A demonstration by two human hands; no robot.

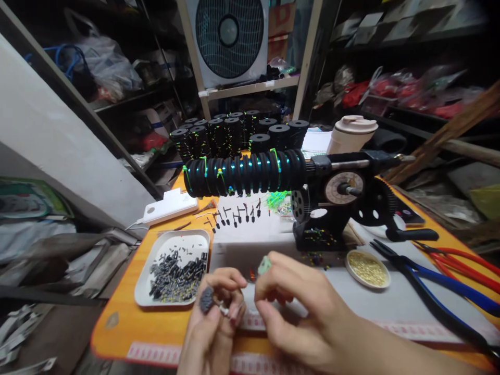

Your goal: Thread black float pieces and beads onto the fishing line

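Observation:
My left hand (213,323) is curled, thumb against fingers, around something small and whitish that I cannot make out. A dark grey lump or wrap (206,300) sits on one of its fingers. Close beside it on the right, my right hand (308,307) bends its thumb and fingers together; whatever lies between them is hidden. A pale green wrap (264,265) covers part of its index finger. Just past the hands is a tiny orange-red bit (251,273). Left of them, a white tray (141,284) holds many small black and grey pieces.
Behind the hands stands a black hand-cranked winder (322,224) carrying a ribbed black spool (246,174). Small black-tipped parts (235,216) lie on white paper. To the right are a dish of gold bits (367,268), blue-handled pliers (425,291) and red-handled pliers (461,258). A cup (351,135) stands behind.

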